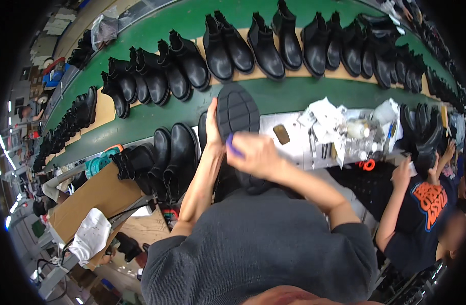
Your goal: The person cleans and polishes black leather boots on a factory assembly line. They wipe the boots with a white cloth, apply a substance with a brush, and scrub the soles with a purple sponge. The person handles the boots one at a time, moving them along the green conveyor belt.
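A black boot is tipped so that its treaded sole faces me. My left hand grips it along the left side, with the fingers mostly hidden behind it. Over the lower part of the sole, my right hand is closed on a small purple object, whose kind I cannot make out. That object is at the sole's left edge. To the left of my hands, a pair of black boots stands on the near edge of the bench.
Beyond my hands, rows of black boots stand on cardboard over a green table. At right, a white work surface bears a brown block, crumpled white cloths and bottles. A co-worker handles another boot.
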The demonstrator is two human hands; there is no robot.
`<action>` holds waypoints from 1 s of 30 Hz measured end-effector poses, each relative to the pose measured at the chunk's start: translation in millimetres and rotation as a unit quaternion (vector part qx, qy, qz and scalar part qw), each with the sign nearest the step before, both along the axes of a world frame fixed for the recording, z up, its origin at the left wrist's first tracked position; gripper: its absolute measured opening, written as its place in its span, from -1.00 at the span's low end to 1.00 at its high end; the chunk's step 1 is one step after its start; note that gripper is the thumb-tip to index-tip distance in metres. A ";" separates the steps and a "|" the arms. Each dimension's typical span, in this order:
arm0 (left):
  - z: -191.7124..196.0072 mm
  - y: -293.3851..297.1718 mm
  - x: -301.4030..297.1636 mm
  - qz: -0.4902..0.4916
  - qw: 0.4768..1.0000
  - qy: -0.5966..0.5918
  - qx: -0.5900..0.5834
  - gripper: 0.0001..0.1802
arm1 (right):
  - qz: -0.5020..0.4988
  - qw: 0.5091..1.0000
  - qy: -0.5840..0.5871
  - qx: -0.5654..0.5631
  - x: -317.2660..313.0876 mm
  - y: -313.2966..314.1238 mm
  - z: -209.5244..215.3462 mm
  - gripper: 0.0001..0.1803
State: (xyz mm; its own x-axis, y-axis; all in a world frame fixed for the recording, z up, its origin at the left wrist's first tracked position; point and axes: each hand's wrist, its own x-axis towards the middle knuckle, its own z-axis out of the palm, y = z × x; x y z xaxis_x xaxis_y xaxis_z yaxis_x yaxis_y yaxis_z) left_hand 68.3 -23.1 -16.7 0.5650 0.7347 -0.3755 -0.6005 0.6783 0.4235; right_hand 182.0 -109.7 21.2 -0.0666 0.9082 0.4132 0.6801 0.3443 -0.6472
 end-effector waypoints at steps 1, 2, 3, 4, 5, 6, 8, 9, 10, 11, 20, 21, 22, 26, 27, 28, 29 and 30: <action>-20.3 1.4 -4.5 -0.011 0.999 -0.044 0.029 -0.43 | -0.047 0.998 -0.040 -0.034 11.4 22.1 -0.7 -0.76; -3.0 -5.3 10.2 -0.006 0.998 0.006 -0.059 -0.42 | -0.137 0.990 -0.027 -0.034 33.7 52.9 -8.0 -0.72; -4.7 -7.5 5.6 -0.057 0.998 -0.029 -0.026 -0.41 | -0.208 0.977 0.034 -0.041 50.4 74.7 4.5 -0.65; 4.2 -8.0 7.9 -0.035 0.999 0.002 -0.036 -0.40 | -0.195 0.979 0.031 -0.049 55.9 68.3 -4.2 -0.69; 13.4 -9.1 10.0 -0.013 0.998 0.032 -0.046 -0.39 | -0.181 0.981 0.028 -0.057 55.5 56.6 -15.8 -0.72; 13.4 -6.5 7.8 0.003 0.999 0.030 -0.027 -0.38 | -0.140 0.989 0.037 -0.037 40.1 29.3 -12.9 -0.74; 10.8 -6.9 2.5 0.015 0.999 0.022 -0.022 -0.39 | -0.090 0.994 0.057 0.008 22.0 -4.2 -12.3 -0.76; 6.7 -5.4 5.4 0.021 0.997 0.052 -0.050 -0.40 | -0.074 0.996 0.048 0.011 20.5 -9.6 -11.8 -0.75; 0.7 -5.3 8.2 0.027 0.992 0.086 -0.082 -0.41 | -0.078 0.997 0.020 0.014 20.0 4.0 -7.4 -0.75; -4.9 -7.4 12.8 0.028 0.986 0.118 -0.112 -0.43 | -0.087 0.996 -0.009 0.019 24.2 33.6 -2.3 -0.75; -10.4 12.6 12.7 0.024 0.990 0.139 -0.018 -0.36 | -0.055 0.956 0.191 -0.215 44.3 -15.6 -5.8 -0.67; -10.3 20.3 11.2 -0.005 0.957 0.289 0.011 -0.28 | -0.180 0.908 0.217 -0.309 70.7 -11.3 -8.1 -0.62; -26.7 28.9 10.7 -0.006 0.872 0.465 0.153 -0.26 | -0.196 0.915 0.075 -0.345 85.5 -17.0 -33.6 -0.58; -28.6 33.6 65.8 -0.300 0.516 0.739 0.313 -0.23 | -0.180 0.900 -0.125 -0.376 85.0 -49.2 -152.6 -0.43; -51.1 25.8 74.8 -0.310 0.451 0.768 0.333 -0.23 | -0.204 0.898 -0.118 -0.373 81.3 -47.7 -158.0 -0.44; -55.6 20.1 83.9 -0.369 0.415 0.773 0.307 -0.23 | -0.232 0.891 -0.111 -0.374 82.1 -50.2 -165.3 -0.46; -65.9 14.0 85.0 -0.392 0.375 0.776 0.321 -0.22 | -0.261 0.884 -0.105 -0.374 84.0 -53.6 -169.8 -0.47; -80.5 15.2 77.1 -0.390 0.384 0.765 0.339 -0.23 | -0.270 0.874 -0.119 -0.387 88.4 -53.8 -164.1 -0.51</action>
